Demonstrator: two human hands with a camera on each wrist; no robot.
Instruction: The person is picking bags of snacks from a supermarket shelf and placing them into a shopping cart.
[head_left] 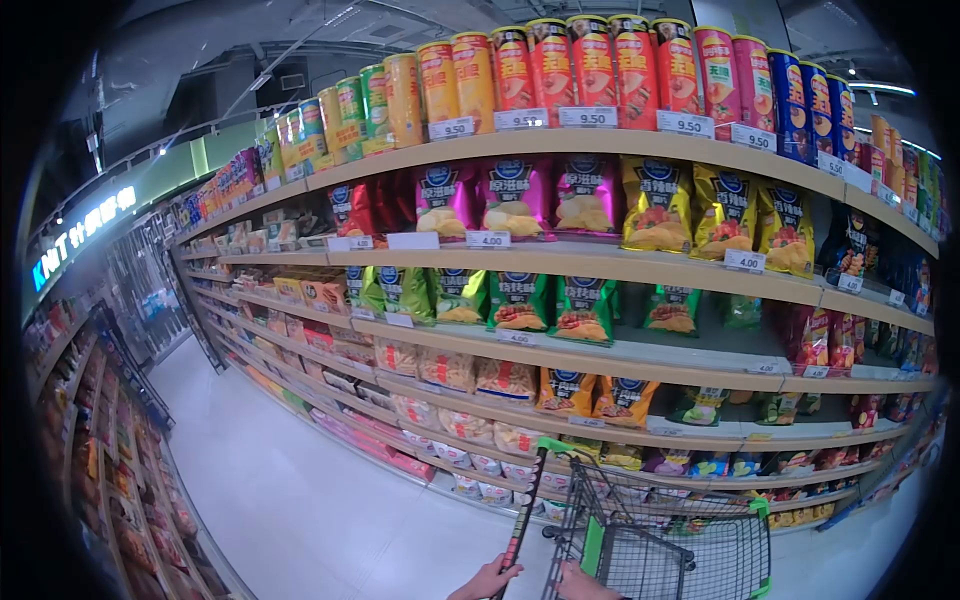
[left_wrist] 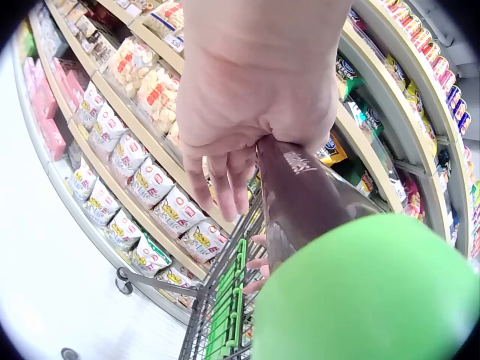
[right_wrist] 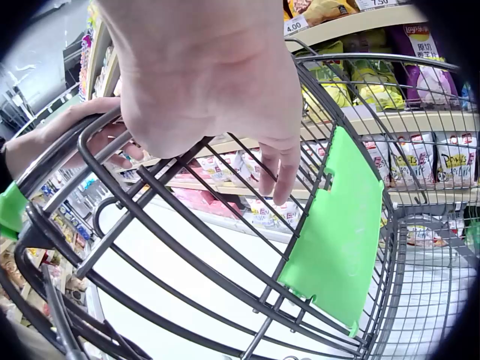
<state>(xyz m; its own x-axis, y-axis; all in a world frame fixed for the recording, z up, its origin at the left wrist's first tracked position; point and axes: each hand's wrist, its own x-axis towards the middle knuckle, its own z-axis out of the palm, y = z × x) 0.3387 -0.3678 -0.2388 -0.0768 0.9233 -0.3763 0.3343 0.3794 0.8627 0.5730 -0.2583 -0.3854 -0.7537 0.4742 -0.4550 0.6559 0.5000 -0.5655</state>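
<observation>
A wire shopping cart (head_left: 660, 545) with green trim stands in front of me at the bottom of the head view. My left hand (head_left: 490, 580) grips its dark handle bar (left_wrist: 300, 187), fingers wrapped round it just above the green end cap (left_wrist: 375, 300). My right hand (head_left: 585, 583) lies over the cart's near wire rim (right_wrist: 97, 131), with its fingers (right_wrist: 285, 169) hooked down inside the basket. A green plastic flap (right_wrist: 337, 240) hangs on the basket's wire wall. I see nothing inside the basket.
Long shelves (head_left: 600, 260) of crisp bags and tall crisp cans (head_left: 590, 65) run along the right, with price tags on the edges. White aisle floor (head_left: 300, 500) stretches ahead to the left. Another shelf row (head_left: 110, 470) lines the far left.
</observation>
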